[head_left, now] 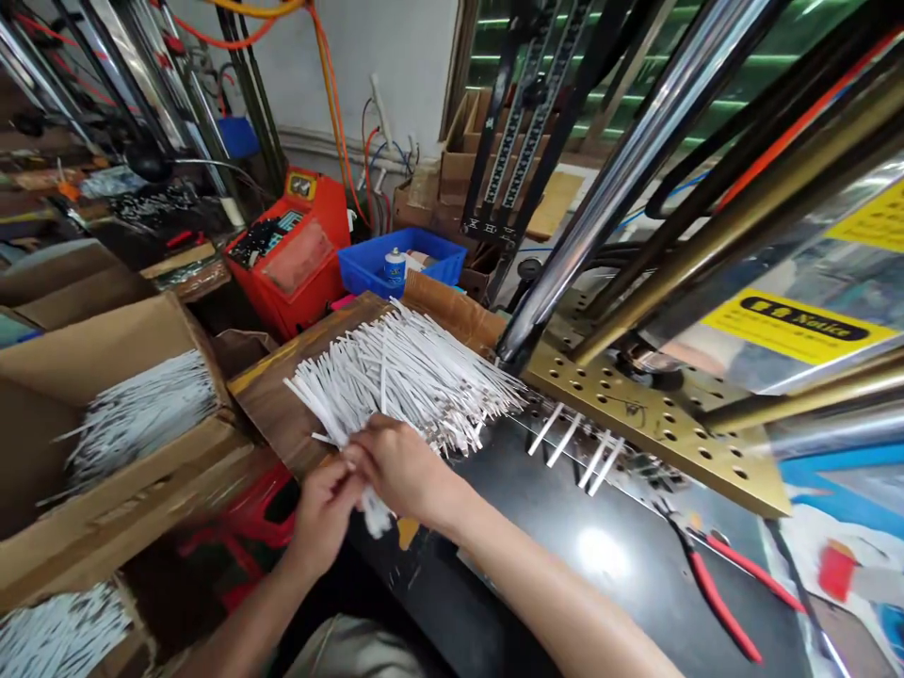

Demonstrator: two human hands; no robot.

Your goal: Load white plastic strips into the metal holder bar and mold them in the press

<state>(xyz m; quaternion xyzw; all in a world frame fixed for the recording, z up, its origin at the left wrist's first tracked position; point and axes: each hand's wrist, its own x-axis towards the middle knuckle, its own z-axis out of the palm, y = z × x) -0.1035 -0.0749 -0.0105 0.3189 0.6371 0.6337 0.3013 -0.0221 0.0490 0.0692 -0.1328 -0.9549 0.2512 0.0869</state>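
My left hand point(325, 513) and my right hand point(406, 466) meet at the near edge of a large pile of thin white strips point(410, 363). Both are closed, with fingers pressed round a bundle of white strips point(377, 516) whose lower ends poke out beneath my fingers. The bundle's upper part runs up beside the left end of the pile. The pile lies on a brown board point(272, 400), and many strips have small brownish tips at the right. My fingers partly hide the bundle and are slightly blurred.
At right, several strips point(565, 438) stick out from under a drilled brass-coloured plate point(636, 424) on a press with steel columns. Red-handled pliers point(720, 574) lie on the black table point(523, 537). An open cardboard box point(113, 480) of strips stands left; a blue bin point(363, 268) sits behind.
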